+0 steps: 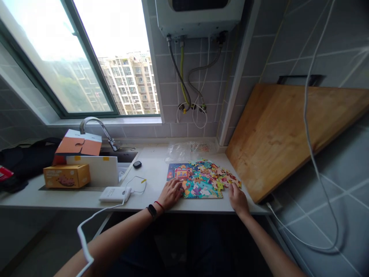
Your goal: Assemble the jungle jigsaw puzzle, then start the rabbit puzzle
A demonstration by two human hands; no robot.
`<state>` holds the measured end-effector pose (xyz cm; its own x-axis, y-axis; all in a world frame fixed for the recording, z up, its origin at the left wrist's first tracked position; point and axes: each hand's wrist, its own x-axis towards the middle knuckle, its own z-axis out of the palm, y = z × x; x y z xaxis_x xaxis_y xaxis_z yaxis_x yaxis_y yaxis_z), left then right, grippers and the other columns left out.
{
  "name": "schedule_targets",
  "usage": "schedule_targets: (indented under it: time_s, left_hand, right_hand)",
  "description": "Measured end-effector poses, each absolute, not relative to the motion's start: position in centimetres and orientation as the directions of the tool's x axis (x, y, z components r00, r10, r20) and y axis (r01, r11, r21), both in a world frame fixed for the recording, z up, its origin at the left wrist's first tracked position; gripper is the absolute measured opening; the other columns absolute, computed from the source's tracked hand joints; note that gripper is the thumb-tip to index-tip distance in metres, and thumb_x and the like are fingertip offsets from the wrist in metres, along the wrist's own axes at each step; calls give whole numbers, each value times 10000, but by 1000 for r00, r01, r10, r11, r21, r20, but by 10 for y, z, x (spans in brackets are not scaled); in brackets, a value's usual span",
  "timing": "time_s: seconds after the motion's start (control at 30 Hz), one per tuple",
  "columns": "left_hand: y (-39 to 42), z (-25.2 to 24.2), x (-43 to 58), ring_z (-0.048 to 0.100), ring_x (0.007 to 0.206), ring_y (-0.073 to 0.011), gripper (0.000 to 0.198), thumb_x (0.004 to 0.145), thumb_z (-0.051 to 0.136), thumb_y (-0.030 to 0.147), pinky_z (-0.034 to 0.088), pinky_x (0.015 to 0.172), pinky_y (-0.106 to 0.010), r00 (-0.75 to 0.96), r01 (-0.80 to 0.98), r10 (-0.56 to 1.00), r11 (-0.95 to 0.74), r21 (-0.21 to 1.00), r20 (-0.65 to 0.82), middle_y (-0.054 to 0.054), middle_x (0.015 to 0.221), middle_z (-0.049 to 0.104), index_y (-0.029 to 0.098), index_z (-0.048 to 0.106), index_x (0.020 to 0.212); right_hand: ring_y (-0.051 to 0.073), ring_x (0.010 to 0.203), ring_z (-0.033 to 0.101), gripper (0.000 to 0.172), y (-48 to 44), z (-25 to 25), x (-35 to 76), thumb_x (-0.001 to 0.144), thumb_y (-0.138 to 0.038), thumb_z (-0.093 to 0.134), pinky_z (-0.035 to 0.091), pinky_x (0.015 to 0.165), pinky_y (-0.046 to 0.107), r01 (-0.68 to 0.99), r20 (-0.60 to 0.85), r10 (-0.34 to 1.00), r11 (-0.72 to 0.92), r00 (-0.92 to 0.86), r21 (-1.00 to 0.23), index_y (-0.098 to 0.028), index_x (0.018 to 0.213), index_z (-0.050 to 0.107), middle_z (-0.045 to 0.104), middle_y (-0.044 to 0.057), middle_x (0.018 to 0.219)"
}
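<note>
A jigsaw puzzle (201,181) of brightly coloured cardboard pieces lies on the white countertop (150,184), partly assembled at the lower left and loosely heaped elsewhere. A blue picture sheet (176,172) shows under its left side. My left hand (173,194) rests on the puzzle's left edge, fingers among the pieces. My right hand (238,200) lies at the right end, fingertips touching loose pieces. Neither view of the fingers shows whether a piece is held.
A clear plastic bag (187,151) lies behind the puzzle. To the left are a white power bank (114,194) with cables, a small black oval object (137,164), a yellow box (67,176), and a sink with a faucet (99,130). A wooden board (288,134) leans at right.
</note>
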<state>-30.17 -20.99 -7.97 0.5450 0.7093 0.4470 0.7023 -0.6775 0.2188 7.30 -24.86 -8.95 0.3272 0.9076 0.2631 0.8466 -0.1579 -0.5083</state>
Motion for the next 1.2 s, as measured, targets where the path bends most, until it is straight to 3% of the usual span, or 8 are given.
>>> schedule_targets:
  time_s: [0.17,0.3,0.43,0.53,0.67,0.77,0.97,1.2]
  left_hand:
    - [-209,-76,-298,529,1378,-311,299,1053,439,162,467,1109,-489,755,562,534,-826,42,380,-144,1352,651,175,607,1300]
    - [-205,-75,-297,512,1410,-333,332,1029,487,165,462,1114,-500,908,355,317,-930,-100,274,-169,1435,617,170,598,1342]
    - [-202,-68,-296,505,1410,-341,314,1031,504,203,467,1099,-491,962,209,187,-973,-97,198,-165,1467,610,172,606,1327]
    - [-200,-64,-295,512,1400,-329,308,1029,509,219,462,1106,-469,964,202,191,-979,-42,187,-176,1455,618,163,611,1315]
    - [-198,-63,-294,518,1389,-312,305,1026,500,215,470,1107,-465,962,223,223,-975,18,157,-171,1457,618,177,610,1307]
    - [-197,-63,-294,517,1386,-302,308,1022,496,216,481,1101,-460,955,259,266,-964,65,131,-175,1448,619,183,607,1307]
    - [-200,-64,-294,512,1401,-306,295,1021,496,209,471,1116,-454,932,310,328,-942,130,156,-177,1419,640,176,605,1294]
    - [-203,-62,-295,563,1369,-301,337,1039,472,206,472,1126,-459,911,362,386,-918,163,148,-167,1364,681,186,584,1355]
  right_hand:
    - [262,667,681,371,-256,-92,77,1047,-447,371,464,612,346,795,402,880,47,254,-604,-253,815,586,700,77,718]
    - [275,801,698,408,-257,-84,67,1074,-483,392,560,801,415,763,589,806,347,55,-545,-251,808,597,710,98,798]
    - [270,916,703,369,-235,-62,38,1093,-444,404,567,859,416,618,539,815,539,-211,-572,-234,945,668,739,104,918]
    - [219,759,673,413,-201,-46,8,1094,-490,409,548,727,349,450,335,879,465,-339,-762,-241,844,624,689,55,785]
    - [200,743,684,496,-155,-43,-33,1063,-629,409,549,708,323,132,75,902,144,-425,-981,-226,829,576,688,41,790]
    - [187,746,649,528,-135,-51,-48,1040,-675,424,515,702,304,90,39,877,93,-480,-992,-220,811,564,657,28,782]
    - [152,662,527,477,-133,-60,-41,1075,-545,407,387,639,287,241,86,900,205,-428,-949,-225,735,505,571,-8,687]
    - [153,677,604,387,-137,-56,-41,1082,-390,438,428,678,276,222,110,919,206,-379,-953,-222,750,548,658,0,712]
